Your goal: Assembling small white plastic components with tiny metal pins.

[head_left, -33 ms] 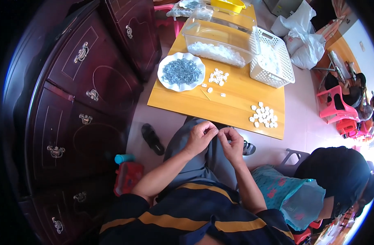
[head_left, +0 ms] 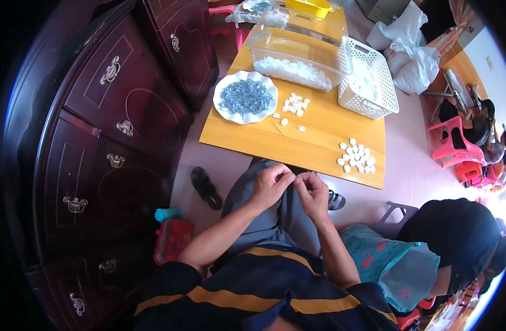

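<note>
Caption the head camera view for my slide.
Left hand and right hand close together beside a table bearing white pieces and a scalloped plate.

A pink chair (head_left: 461,148) stands well apart from a dark cabinet (head_left: 142,102).

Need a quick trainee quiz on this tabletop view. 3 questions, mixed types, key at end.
1. What fills the round white scalloped plate?
A) yellow beads
B) small grey-blue pieces
C) white rounded pieces

2. True or false: the person's bare left hand lies flat on the yellow-brown wooden table.

3. Which container stands directly to the right of the long clear plastic box?

Key:
1. B.
2. False: it is held over the grey trousers, fingers bent.
3. The white perforated plastic basket.
</note>
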Action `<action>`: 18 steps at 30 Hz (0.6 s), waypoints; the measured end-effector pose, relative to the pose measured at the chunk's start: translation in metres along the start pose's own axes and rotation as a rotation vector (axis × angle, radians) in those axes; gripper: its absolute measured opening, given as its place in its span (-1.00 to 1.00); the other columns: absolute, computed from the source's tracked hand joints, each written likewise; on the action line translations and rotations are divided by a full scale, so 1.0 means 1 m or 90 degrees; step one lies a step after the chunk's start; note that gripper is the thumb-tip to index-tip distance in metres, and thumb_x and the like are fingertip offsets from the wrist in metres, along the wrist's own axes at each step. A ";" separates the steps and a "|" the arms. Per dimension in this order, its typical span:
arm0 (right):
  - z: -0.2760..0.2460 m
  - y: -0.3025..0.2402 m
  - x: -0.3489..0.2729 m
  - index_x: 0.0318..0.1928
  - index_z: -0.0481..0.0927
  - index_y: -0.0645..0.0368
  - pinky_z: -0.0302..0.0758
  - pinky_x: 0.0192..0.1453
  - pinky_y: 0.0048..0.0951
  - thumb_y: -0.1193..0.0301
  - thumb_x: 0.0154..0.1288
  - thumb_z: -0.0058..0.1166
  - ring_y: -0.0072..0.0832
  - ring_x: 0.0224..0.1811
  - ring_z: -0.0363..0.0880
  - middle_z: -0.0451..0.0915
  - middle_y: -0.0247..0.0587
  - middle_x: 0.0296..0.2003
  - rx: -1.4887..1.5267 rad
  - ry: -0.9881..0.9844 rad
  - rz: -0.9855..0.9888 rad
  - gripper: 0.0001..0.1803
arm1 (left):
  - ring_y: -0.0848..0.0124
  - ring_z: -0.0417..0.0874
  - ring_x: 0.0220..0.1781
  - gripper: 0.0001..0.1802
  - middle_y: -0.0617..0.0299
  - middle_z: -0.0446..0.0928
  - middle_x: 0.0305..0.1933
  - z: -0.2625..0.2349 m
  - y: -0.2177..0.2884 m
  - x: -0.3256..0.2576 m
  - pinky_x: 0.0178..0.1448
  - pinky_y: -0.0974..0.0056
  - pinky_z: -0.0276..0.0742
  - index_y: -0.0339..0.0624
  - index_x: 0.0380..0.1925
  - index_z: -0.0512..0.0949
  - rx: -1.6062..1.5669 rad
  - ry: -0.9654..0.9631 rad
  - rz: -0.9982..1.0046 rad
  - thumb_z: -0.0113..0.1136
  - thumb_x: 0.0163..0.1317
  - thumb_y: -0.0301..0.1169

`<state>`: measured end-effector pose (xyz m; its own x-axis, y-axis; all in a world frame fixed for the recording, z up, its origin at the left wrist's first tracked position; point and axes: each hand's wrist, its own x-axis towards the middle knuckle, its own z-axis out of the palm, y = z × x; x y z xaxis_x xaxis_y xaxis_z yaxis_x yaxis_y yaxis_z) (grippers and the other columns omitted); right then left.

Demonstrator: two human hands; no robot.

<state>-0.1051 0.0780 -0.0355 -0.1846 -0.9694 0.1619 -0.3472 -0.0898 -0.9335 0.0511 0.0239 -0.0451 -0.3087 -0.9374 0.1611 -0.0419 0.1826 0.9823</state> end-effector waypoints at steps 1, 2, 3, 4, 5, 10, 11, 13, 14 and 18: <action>0.000 0.002 0.000 -0.25 0.63 0.26 0.47 -0.32 -0.60 0.43 0.44 0.21 -0.75 -0.44 0.50 0.60 -0.42 -0.47 0.045 -0.021 0.052 -0.86 | 0.50 0.55 -0.38 -0.88 0.22 0.57 -0.42 -0.001 0.000 0.001 -0.26 0.34 0.47 -0.30 -0.36 0.58 0.030 -0.003 0.014 0.27 0.32 -0.47; 0.001 0.004 0.000 -0.25 0.63 0.26 0.47 -0.32 -0.60 0.43 0.44 0.21 -0.75 -0.44 0.50 0.60 -0.42 -0.47 0.044 -0.022 0.051 -0.86 | 0.50 0.55 -0.38 -0.88 0.22 0.57 -0.42 -0.002 0.001 0.002 -0.26 0.34 0.47 -0.30 -0.36 0.58 0.029 -0.002 0.014 0.27 0.32 -0.47; 0.002 0.006 0.000 -0.25 0.63 0.26 0.45 -0.33 -0.61 0.44 0.45 0.20 -0.76 -0.44 0.48 0.59 -0.43 -0.47 0.057 -0.031 0.063 -0.86 | 0.36 0.59 -0.39 -0.88 0.14 0.58 -0.44 -0.003 0.002 0.002 -0.28 0.27 0.48 -0.30 -0.38 0.58 0.038 0.011 0.050 0.27 0.29 -0.48; 0.001 0.007 0.000 -0.25 0.62 0.26 0.43 -0.34 -0.61 0.44 0.45 0.19 -0.77 -0.44 0.47 0.58 -0.44 -0.48 0.071 -0.039 0.074 -0.86 | 0.22 0.63 -0.40 -0.89 0.06 0.58 -0.46 -0.003 0.003 0.003 -0.29 0.21 0.50 -0.29 -0.40 0.58 0.046 0.023 0.086 0.27 0.27 -0.48; 0.001 0.007 0.001 -0.25 0.62 0.26 0.43 -0.34 -0.61 0.44 0.45 0.19 -0.77 -0.44 0.47 0.58 -0.44 -0.48 0.070 -0.039 0.074 -0.86 | 0.22 0.63 -0.40 -0.89 0.06 0.58 -0.46 -0.004 0.005 0.003 -0.29 0.21 0.50 -0.29 -0.40 0.58 0.046 0.023 0.086 0.27 0.27 -0.48; -0.009 -0.006 0.005 -0.17 0.61 0.15 0.45 -0.26 -0.63 0.28 0.51 0.16 -0.70 -0.39 0.51 0.58 -0.49 -0.39 0.424 -0.191 0.355 -0.80 | 0.15 0.64 -0.34 -0.89 0.07 0.57 -0.40 -0.008 0.022 0.005 -0.27 0.18 0.51 -0.27 -0.40 0.54 0.079 0.019 0.223 0.26 0.28 -0.50; -0.012 -0.007 0.005 -0.14 0.60 0.09 0.47 -0.20 -0.61 0.20 0.52 0.14 -0.68 -0.35 0.53 0.58 -0.48 -0.36 0.494 -0.238 0.367 -0.78 | 0.15 0.64 -0.34 -0.89 0.07 0.57 -0.40 -0.008 0.026 0.005 -0.27 0.18 0.51 -0.27 -0.40 0.54 0.077 0.018 0.224 0.26 0.28 -0.50; -0.013 -0.004 0.006 -0.15 0.60 0.09 0.47 -0.20 -0.62 0.21 0.53 0.14 -0.69 -0.34 0.52 0.58 -0.48 -0.36 0.549 -0.262 0.387 -0.79 | 0.15 0.65 -0.35 -0.89 0.07 0.58 -0.39 -0.007 0.029 0.004 -0.26 0.17 0.52 -0.26 -0.40 0.55 0.042 0.017 0.226 0.25 0.30 -0.50; -0.012 -0.004 0.007 -0.15 0.60 0.08 0.46 -0.19 -0.62 0.22 0.54 0.13 -0.69 -0.34 0.52 0.57 -0.48 -0.36 0.606 -0.290 0.407 -0.80 | 0.15 0.65 -0.35 -0.89 0.07 0.58 -0.39 -0.007 0.028 0.003 -0.26 0.17 0.52 -0.26 -0.40 0.55 0.040 0.017 0.226 0.25 0.30 -0.50; 0.001 -0.011 0.008 -0.15 0.59 0.05 0.45 -0.20 -0.63 0.23 0.55 0.10 -0.67 -0.36 0.51 0.58 -0.48 -0.35 0.418 -0.186 0.340 -0.82 | 0.14 0.64 -0.37 -0.89 0.07 0.57 -0.41 -0.006 0.013 0.004 -0.27 0.17 0.52 -0.27 -0.38 0.54 0.017 0.052 0.150 0.25 0.31 -0.50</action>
<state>-0.1021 0.0708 -0.0241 0.1013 -0.9308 -0.3511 0.3315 0.3643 -0.8703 0.0546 0.0206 -0.0314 -0.2358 -0.8888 0.3931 -0.0040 0.4053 0.9142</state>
